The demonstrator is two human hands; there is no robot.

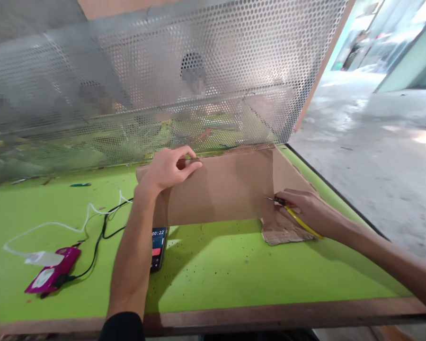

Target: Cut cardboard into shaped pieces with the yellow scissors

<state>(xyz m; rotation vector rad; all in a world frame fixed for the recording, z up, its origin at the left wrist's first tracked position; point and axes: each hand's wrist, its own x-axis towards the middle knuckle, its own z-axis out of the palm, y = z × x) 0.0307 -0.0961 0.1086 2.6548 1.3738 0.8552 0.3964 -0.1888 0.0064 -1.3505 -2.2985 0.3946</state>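
A brown cardboard sheet (pixel 227 187) stands folded upright on the green table (pixel 234 270), its right flap bent towards me. My left hand (pixel 168 168) pinches the sheet's top edge, fingers closed over it. My right hand (pixel 307 210) lies at the fold on the right and is closed round a thin tool (pixel 298 219) with a yellow handle. The tool's red and metal tip touches the cardboard near the crease. A torn cardboard scrap (pixel 282 234) lies flat under that hand.
A phone (pixel 158 247) showing a timer lies under my left forearm. A pink device (pixel 53 274) with black and white cables sits at the left. A perforated metal screen (pixel 163 80) walls the table's far side, with people behind it. Concrete floor is to the right.
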